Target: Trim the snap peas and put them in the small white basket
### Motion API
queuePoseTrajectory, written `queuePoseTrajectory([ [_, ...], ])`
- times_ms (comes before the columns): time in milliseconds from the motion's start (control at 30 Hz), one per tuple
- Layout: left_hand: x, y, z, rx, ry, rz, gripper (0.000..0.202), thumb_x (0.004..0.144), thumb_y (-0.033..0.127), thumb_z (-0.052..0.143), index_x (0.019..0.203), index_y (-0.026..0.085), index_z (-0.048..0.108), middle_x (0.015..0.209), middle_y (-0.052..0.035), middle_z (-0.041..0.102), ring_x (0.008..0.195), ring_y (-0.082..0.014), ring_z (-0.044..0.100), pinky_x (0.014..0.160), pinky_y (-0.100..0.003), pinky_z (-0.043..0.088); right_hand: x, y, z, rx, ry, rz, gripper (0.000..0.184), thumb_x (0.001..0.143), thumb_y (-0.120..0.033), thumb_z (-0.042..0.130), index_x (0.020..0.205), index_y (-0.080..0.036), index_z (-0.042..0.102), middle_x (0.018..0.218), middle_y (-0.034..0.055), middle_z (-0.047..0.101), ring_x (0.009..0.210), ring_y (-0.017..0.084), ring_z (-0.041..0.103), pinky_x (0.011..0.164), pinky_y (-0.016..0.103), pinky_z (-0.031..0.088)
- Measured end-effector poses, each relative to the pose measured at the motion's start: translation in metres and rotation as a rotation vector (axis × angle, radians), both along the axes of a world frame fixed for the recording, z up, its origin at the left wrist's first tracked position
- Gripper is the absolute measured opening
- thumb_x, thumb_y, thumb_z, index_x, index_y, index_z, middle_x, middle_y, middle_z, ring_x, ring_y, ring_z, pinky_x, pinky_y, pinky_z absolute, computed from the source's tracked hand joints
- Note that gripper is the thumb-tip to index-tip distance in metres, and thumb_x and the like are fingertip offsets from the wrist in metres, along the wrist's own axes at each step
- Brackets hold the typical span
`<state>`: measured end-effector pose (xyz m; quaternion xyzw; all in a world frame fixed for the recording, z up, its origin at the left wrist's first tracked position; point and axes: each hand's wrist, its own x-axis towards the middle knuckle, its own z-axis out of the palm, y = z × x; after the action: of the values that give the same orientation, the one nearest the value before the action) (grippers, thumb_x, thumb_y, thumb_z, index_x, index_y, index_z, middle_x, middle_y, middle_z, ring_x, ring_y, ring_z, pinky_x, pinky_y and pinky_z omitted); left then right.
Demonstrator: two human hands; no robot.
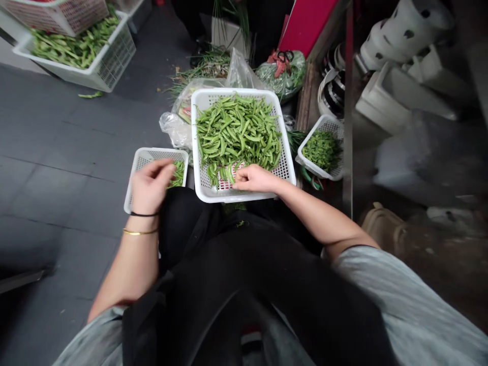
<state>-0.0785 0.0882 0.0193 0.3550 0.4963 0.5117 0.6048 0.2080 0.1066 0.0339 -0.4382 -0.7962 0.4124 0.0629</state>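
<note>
A large white basket [286, 168] rests in front of my lap, heaped with green pea pods [236, 133]. My right hand [256, 179] reaches into its near edge, fingers pinched at pods there. My left hand [150, 185] hovers over a smaller white basket [142, 158] on the floor to the left, fingers curled loosely; a few green pods [178, 173] lie in that basket beside the hand. Whether the left hand holds a pod is hidden.
Another small white basket of green trimmings [323, 150] sits to the right. A big white basket of pods [80, 48] stands far left on the grey floor. Plastic bags [179, 127], loose greens and scissors [284, 58] lie behind. White containers [396, 61] are stacked at right.
</note>
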Motion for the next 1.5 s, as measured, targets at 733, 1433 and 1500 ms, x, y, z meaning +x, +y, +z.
queuePoseTrajectory([
  [733,0.113,-0.067,0.013,-0.311,-0.305,-0.235,0.021,0.062,0.022,0.075,0.062,0.012,0.057,0.046,0.0029,0.054,0.037,-0.006,0.049,0.037,-0.015,0.043,0.022,-0.081,0.029,0.833,0.181,-0.043,0.026,0.079,-0.018,0.045,0.052,-0.018,0.044,0.051,-0.002,0.045,0.049,0.009,0.036,0.051,0.023,0.027],
  [1433,0.112,-0.072,0.027,0.306,0.321,-0.572,0.021,0.089,0.036,0.05,0.078,0.018,0.053,0.051,0.001,0.059,0.047,-0.0134,0.056,0.06,-0.028,0.048,0.006,-0.058,0.022,0.398,0.133,0.132,0.032,0.093,-0.03,0.044,0.073,-0.014,0.061,0.064,0.0009,0.059,0.058,0.009,0.049,0.059,0.02,0.032],
  [1500,0.119,-0.069,0.017,0.223,0.017,-0.334,0.023,0.091,0.039,0.046,0.081,0.018,0.05,0.048,0.0037,0.056,0.042,-0.012,0.053,0.058,-0.027,0.049,-0.002,-0.061,0.013,0.406,0.25,-0.027,0.035,0.094,-0.03,0.041,0.069,-0.014,0.06,0.062,-0.0002,0.056,0.057,0.008,0.047,0.059,0.019,0.033],
])
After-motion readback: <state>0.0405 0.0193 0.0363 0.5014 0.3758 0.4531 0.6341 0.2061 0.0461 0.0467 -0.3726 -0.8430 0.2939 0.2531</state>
